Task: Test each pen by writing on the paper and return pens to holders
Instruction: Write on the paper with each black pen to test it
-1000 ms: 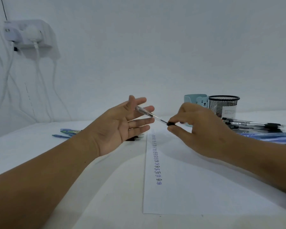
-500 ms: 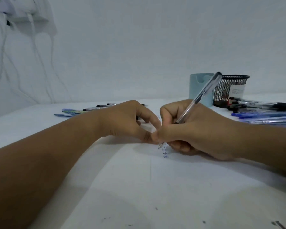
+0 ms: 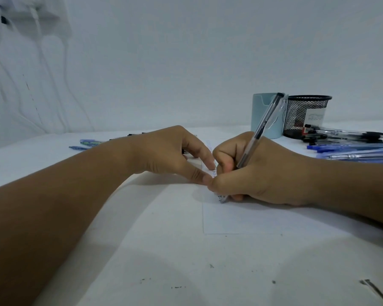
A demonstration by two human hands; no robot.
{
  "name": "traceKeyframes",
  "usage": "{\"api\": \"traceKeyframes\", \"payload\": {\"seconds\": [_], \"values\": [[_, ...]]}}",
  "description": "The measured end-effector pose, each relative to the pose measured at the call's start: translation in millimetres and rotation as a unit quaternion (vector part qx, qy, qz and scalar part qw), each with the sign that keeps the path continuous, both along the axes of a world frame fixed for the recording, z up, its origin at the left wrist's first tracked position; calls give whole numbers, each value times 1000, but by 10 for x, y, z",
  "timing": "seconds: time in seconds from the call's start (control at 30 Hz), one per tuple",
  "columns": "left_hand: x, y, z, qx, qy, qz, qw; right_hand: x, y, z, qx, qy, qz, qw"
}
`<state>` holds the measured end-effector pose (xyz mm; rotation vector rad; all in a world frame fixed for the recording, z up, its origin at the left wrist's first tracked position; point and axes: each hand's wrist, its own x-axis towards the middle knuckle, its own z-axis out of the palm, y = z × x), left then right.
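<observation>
The right hand (image 3: pixel 259 173) grips a clear-barrelled pen (image 3: pixel 255 140) in a writing hold, fingers curled round the lower barrel, tip down on the paper (image 3: pixel 241 219). The left hand (image 3: pixel 175 153) rests on the paper's left edge just beside the right hand; its fingers are bent downward, fingertips pressing the sheet, holding nothing.

**Risks**
- Sheet slip. The paper is thin and lies on a smooth white table (image 3: pixel 142 250). If the left-hand pressure eases during a stroke, the sheet is likely to shift and the mark to skew.
- Overwriting. A column of small written marks (image 3: pixel 213 172) runs up the paper from the pen tip, partly hidden by both hands. A new mark placed too close would make the test result hard to read.
- Smearing. The heel of the right hand sits on the paper just right of the tip; wet ink could be dragged.
- Sorting error. Loose pens lie on both sides of the paper, so a tested pen could be mixed with untested ones.

**Materials and shapes**
- Pen: slim, transparent plastic, dark inner section, tilted away from the person.
- Pale blue holder (image 3: pixel 266 117): smooth, cylindrical, beyond the paper to the right.
- Black mesh holder (image 3: pixel 306 115): wire-mesh cylinder with a label, just beside the blue holder.
- Black-capped pens (image 3: pixel 341 134) and blue pens (image 3: pixel 352 150): right of the paper, lying flat.
- Further pens (image 3: pixel 90 143): left of the paper.
</observation>
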<state>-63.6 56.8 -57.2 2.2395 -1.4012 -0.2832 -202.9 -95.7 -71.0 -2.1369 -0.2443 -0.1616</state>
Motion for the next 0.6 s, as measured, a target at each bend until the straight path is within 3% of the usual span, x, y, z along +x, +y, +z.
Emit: {"api": "traceKeyframes", "payload": {"seconds": [0.27,0.6], "values": [[8,-5,7,12,-12,3,1000,12,7,-11,-59,-19,-17,998],[18,-6,10,14,-16,3,1000,7,7,-1,-13,-12,10,1000]]}}
